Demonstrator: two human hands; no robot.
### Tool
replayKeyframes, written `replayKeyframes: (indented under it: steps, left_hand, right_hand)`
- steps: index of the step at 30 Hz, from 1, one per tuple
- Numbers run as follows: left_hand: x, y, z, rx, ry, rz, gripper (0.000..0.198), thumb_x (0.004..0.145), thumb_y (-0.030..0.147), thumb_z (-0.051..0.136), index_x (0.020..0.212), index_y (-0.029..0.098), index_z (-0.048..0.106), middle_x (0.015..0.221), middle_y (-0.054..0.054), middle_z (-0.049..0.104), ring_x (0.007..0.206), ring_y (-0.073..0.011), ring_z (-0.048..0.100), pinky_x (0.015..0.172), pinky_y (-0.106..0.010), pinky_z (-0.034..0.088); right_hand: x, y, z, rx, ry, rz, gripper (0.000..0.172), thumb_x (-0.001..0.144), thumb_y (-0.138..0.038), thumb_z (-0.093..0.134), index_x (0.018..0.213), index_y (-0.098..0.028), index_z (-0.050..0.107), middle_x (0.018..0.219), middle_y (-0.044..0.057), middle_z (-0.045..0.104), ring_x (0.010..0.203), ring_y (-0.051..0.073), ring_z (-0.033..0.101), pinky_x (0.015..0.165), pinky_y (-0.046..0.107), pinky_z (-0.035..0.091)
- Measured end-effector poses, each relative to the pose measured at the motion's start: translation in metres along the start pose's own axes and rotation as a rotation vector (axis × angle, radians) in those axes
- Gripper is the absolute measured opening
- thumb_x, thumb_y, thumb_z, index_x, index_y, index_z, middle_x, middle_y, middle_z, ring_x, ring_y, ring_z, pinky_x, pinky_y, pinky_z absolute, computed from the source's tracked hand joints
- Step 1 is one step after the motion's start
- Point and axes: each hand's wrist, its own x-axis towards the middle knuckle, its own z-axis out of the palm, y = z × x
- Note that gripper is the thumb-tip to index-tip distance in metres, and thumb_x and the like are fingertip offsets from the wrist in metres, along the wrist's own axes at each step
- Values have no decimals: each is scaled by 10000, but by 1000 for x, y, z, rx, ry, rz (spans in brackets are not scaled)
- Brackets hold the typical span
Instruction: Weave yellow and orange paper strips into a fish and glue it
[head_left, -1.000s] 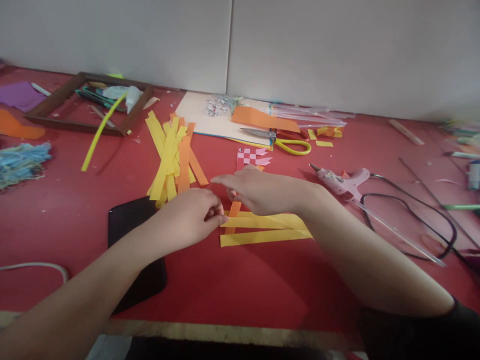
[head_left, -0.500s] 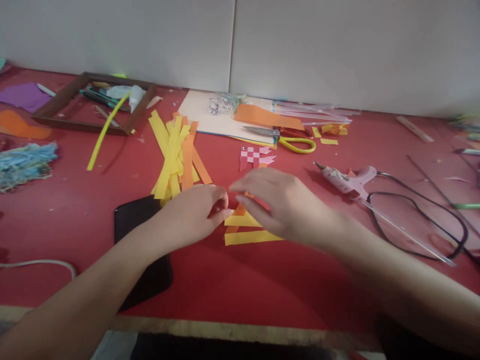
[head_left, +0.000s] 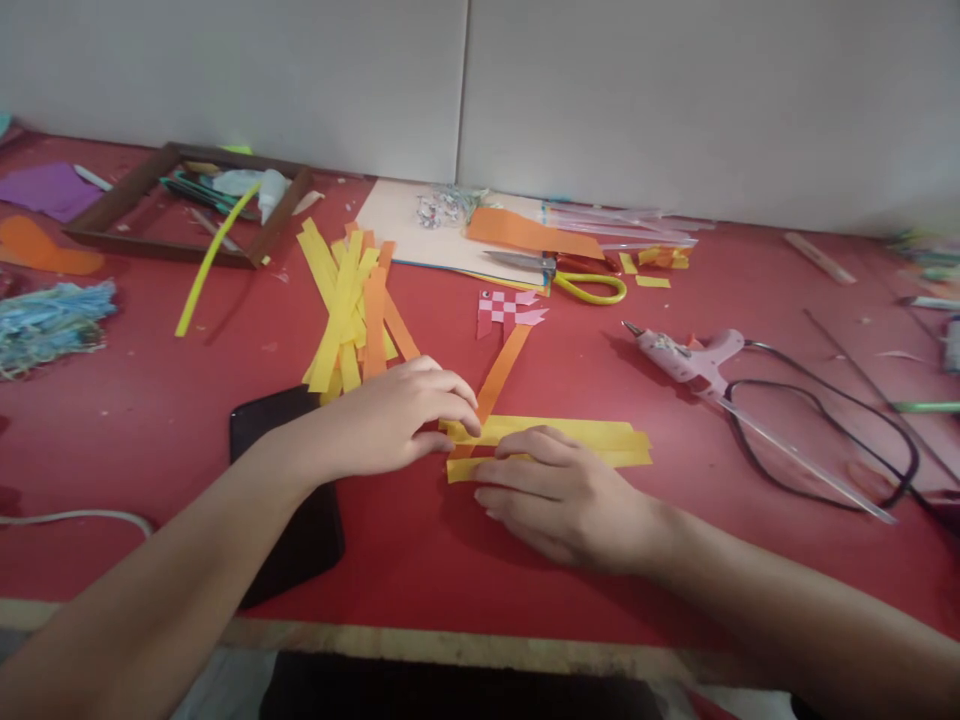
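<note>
Toward the front edge of the worktop [head_left: 450, 590], left hand [head_left: 405, 415] and right hand [head_left: 574, 495], grips impossible to tell, are touching apparently three yellow paper strips [head_left: 574, 431] crossing one orange strip [head_left: 502, 373].

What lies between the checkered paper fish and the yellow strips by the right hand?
In the head view, one orange strip slants between the fish and the yellow strips, over red tabletop.

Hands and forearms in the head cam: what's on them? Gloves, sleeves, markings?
No gloves on the left hand or right hand; no rings, watch or markings visible. Left forearm and right forearm are uncovered where they show. Dark patch at the bottom edge by the right forearm: possibly a sleeve, too cropped to tell.
</note>
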Motion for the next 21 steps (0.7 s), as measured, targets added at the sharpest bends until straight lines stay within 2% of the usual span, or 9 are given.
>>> replayKeyframes:
  steps: [7,11,15,21]
  left_hand:
    - [1,-4,3,-60,4,-34,116,903,228,612,938,244,721,1063,-38,625,1014,-196,565,893,-330,439]
    - [1,-3,3,-69,6,-37,187,923,199,552,965,243,729,1072,-39,628,1025,-193,565,919,-340,434]
    - [1,-1,2,-82,3,-55,248,967,275,482,965,235,727,1087,-50,625,1030,-201,559,910,-348,439]
    - [0,-4,3,-50,-24,-23,97,900,253,610,964,229,679,1092,-37,598,1039,-200,544,890,-331,429]
  right_hand:
    - [1,2,6,27,43,-1,142,887,-132,600,988,-137,699,1053,82,762,998,209,663,849,360,572]
    - [5,1,8,20,78,14,206,888,-132,603,1076,-123,689,1071,97,759,1034,206,673,892,363,578]
    - [6,2,8,24,73,10,239,891,-122,591,1114,-115,676,1079,102,755,1082,202,667,927,359,573]
    - [6,4,7,21,66,-9,214,900,-124,572,1083,-135,683,1079,91,755,1085,204,657,935,367,569]
